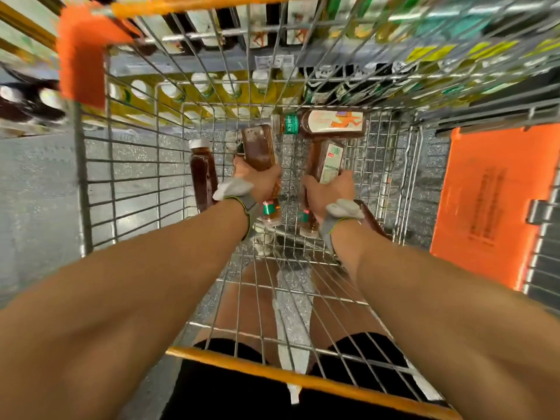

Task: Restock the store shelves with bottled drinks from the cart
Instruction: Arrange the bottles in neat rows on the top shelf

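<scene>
Both arms reach down into the silver wire shopping cart with orange trim (pixel 133 165), which stands against the grey store shelf (pixel 188 66). The left hand (pixel 260 181) grips a square-sided clear plastic bottle of brown tea (pixel 259 147) around its body. Its fingers (pixel 241 165) are curled tight round the bottle, and the green-banded neck points back toward the person. The right hand (pixel 328 194) is clamped the same way on a second brown tea bottle with a pale printed label (pixel 328 159). Whether either bottle has left the cart floor cannot be told.

More stock waits in the basket. A white-capped brown bottle (pixel 202 174) lies near the left hand, a bottle with an orange figure on its label (pixel 327 124) lies crosswise at the far end, and part of another dark bottle (pixel 373 221) shows under the right wrist. Rows of yellow-labelled bottles with white caps (pixel 212 89) already fill the shelf beyond the wire.

These bottles look full and sealed, so each should feel fairly heavy and stiff rather than squashy. The film labels are probably slick. The flat sides offer the surest hold, taken mid-body as now, not by the narrow neck or cap, where a full bottle would likely swing and slip. Carrying one per hand seems sensible, taking care not to knock it against the wire rim on the way out.
</scene>
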